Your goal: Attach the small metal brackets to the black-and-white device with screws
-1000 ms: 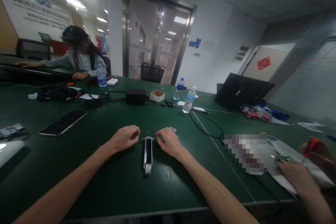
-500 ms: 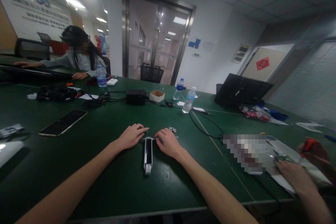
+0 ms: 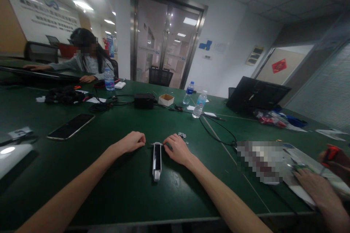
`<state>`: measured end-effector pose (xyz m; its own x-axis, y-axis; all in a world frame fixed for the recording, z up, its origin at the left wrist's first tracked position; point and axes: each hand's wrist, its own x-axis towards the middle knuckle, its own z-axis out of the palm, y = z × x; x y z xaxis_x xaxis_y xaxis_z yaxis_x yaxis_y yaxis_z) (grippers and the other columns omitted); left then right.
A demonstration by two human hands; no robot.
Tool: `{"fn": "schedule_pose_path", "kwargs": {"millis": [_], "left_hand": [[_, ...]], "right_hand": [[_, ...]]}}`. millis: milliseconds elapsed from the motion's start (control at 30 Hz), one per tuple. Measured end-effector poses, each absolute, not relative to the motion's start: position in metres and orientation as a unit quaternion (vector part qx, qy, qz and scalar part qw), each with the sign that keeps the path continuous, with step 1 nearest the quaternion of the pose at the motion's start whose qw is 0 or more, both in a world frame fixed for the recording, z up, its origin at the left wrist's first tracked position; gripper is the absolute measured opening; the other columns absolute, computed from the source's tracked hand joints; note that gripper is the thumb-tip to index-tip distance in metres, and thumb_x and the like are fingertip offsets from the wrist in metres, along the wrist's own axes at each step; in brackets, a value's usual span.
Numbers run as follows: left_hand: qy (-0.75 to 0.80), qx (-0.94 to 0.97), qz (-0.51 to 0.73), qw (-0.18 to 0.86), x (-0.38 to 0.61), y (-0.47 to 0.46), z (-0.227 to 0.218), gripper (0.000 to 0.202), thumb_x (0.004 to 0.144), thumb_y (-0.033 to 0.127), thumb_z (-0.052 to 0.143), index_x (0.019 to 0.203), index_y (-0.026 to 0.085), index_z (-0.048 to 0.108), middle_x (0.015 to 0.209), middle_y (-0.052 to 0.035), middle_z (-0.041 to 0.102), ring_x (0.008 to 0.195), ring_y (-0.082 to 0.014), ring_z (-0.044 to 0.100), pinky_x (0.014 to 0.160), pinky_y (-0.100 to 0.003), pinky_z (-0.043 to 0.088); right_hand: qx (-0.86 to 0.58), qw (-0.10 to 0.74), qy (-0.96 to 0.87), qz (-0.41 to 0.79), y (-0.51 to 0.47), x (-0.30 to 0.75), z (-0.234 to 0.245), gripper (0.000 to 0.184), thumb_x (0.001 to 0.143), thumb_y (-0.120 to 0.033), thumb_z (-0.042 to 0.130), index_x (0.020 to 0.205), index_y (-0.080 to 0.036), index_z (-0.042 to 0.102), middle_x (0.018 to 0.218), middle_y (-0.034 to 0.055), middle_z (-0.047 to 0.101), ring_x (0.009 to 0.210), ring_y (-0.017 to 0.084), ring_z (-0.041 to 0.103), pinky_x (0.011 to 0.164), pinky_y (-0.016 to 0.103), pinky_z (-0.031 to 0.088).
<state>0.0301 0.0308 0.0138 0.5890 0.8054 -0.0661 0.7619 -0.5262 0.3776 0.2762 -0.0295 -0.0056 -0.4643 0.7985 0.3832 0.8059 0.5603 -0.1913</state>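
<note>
A narrow white device housing [image 3: 156, 162] with a dark long inside lies on the green table, its pale blunt end toward me. A thin crossbar pokes out on both sides of its far end. My left hand [image 3: 131, 142] is left of that bar, fingers curled together and apart from the housing; whatever they may hold is hidden. My right hand [image 3: 177, 150] rests on the table at the right end of the bar, thumb and fingertips closed there; what they pinch is too small to make out. Small grey parts [image 3: 182, 135] lie just beyond my right hand.
A phone [image 3: 71, 126] lies at left. Farther back are a black box [image 3: 144, 101], a small open carton [image 3: 166, 99], two water bottles, one a clear bottle [image 3: 199, 105], and cables. At right, a co-worker's hand [image 3: 314, 184] rests by papers. Another person sits back left.
My left hand has drawn back a little to the left from the housing, and its outstretched fingers have curled in. My right hand stays by the crossbar. The view has shifted slightly.
</note>
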Motion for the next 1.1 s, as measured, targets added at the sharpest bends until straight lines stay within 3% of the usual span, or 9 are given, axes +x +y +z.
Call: {"fn": "schedule_pose_path", "kwargs": {"millis": [133, 533, 1100], "left_hand": [[0.463, 0.857, 0.039, 0.224, 0.025, 0.029, 0.016, 0.016, 0.085, 0.030, 0.054, 0.087, 0.018, 0.064, 0.086, -0.0040, 0.067, 0.075, -0.0176, 0.064, 0.061, -0.023, 0.048], [0.435, 0.817, 0.181, 0.333, 0.036, 0.025, 0.007, 0.023, 0.080, 0.038, 0.058, 0.090, 0.018, 0.063, 0.086, -0.0022, 0.067, 0.080, -0.0177, 0.063, 0.071, -0.027, 0.051], [0.400, 0.830, 0.198, 0.335, 0.040, 0.019, 0.009, 0.025, 0.076, 0.039, 0.060, 0.089, 0.018, 0.065, 0.087, -0.0017, 0.067, 0.079, -0.0177, 0.061, 0.070, -0.027, 0.047]], "right_hand": [[-0.471, 0.213, -0.856, -0.007, -0.027, 0.277, -0.008, 0.012, 0.090, -0.018, 0.053, 0.096, -0.017, 0.064, 0.097, 0.0066, 0.065, 0.095, 0.019, 0.054, 0.085, 0.033, 0.042], [-0.484, 0.198, -0.852, -0.007, -0.028, 0.277, -0.008, 0.014, 0.091, -0.021, 0.054, 0.097, -0.017, 0.065, 0.098, 0.0065, 0.065, 0.096, 0.020, 0.053, 0.085, 0.033, 0.043], [-0.481, 0.194, -0.855, -0.003, -0.026, 0.277, -0.011, 0.012, 0.091, -0.019, 0.054, 0.094, -0.018, 0.065, 0.096, 0.0064, 0.065, 0.095, 0.019, 0.054, 0.085, 0.032, 0.043]]}}
